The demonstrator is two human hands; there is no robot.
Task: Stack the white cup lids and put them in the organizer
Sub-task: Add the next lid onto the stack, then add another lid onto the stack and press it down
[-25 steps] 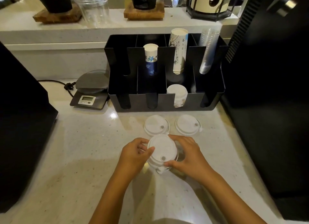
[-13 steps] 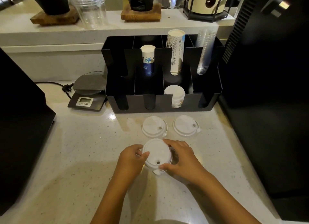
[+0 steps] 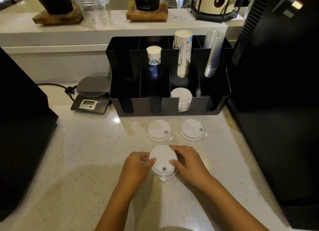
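Lid stack [image 3: 163, 160] on the counter, gripped between both hands [image 3: 165, 163].

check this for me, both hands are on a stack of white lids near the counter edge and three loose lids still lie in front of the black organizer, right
Not quite: the head view shows two loose lids, not three, the left loose lid and the right loose lid, lying on the counter in front of the black organizer. The rest stands: the left hand and right hand both hold the stack of white lids.
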